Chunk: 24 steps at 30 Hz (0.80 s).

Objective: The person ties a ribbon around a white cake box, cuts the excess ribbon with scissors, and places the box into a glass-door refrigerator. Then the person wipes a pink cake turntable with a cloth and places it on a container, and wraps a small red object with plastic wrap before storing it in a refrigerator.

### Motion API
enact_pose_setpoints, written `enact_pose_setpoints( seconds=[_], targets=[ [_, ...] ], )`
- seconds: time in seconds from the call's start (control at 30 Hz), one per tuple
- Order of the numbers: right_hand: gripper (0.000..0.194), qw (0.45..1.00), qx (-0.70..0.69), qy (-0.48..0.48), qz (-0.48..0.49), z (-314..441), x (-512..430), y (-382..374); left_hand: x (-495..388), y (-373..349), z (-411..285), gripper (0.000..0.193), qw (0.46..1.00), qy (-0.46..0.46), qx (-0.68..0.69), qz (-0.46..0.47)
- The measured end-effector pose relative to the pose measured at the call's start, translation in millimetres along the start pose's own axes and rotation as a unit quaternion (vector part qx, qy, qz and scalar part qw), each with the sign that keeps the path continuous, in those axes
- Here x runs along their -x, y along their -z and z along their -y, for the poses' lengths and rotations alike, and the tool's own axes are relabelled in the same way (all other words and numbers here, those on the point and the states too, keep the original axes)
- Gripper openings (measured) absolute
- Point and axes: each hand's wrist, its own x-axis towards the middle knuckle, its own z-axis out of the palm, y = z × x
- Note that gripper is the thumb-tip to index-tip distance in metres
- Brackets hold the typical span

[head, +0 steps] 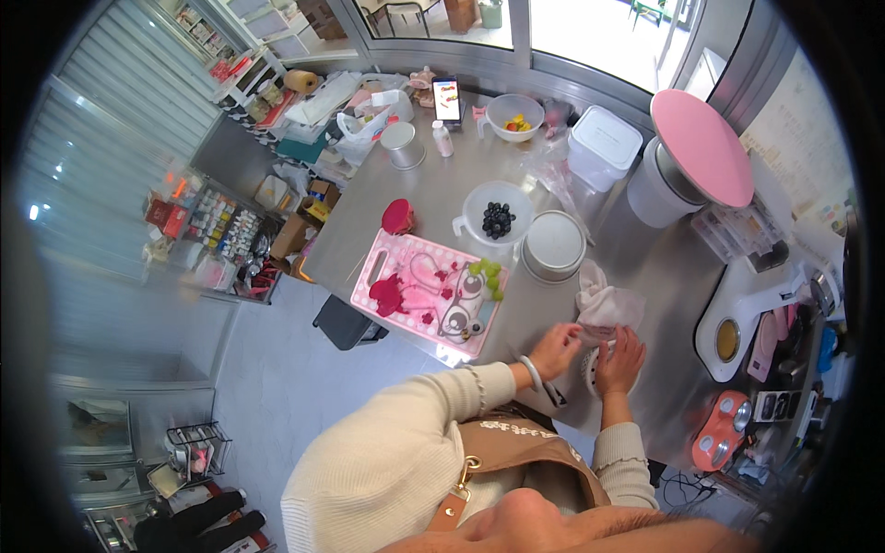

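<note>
On the steel table lies a crumpled white cloth (607, 301). My left hand (559, 351) is at its lower left edge, fingers slightly curled and apart. My right hand (620, 363) lies over a white round container with dark spots (591, 377), its fingertips at the cloth's lower edge. That hand hides much of the container, so I cannot tell whether it grips anything. A knife (553, 394) lies near my left wrist. Left of the hands, a pink cutting board (366, 290) holds cut red dragon fruit pieces (388, 296) and green grapes (492, 276).
Beyond the board stand a strainer bowl of blueberries (498, 220), an upturned metal cake pan (553, 245) and a dragon fruit half (398, 216). A phone (447, 100) is propped at the back. To the right are a pink turntable (702, 148) and a white kitchen scale (726, 339).
</note>
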Motion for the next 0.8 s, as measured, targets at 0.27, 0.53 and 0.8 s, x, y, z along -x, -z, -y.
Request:
enact_pose_setpoints(
  seconds=[0.27,0.53,0.8],
  targets=[
    [0.051,0.998,-0.011,-0.038,-0.045,-50,0,7,50,173,29,0.026,0.963,0.014,-0.087,-0.256],
    [0.053,0.946,-0.264,-0.023,-0.188,-19,27,68,-53,365,50,0.136,0.857,0.148,-0.204,-0.449],
    [0.050,0.932,-0.288,-0.106,-0.193,7,80,95,-115,421,83,0.148,0.885,0.267,-0.042,-0.379]
  ],
)
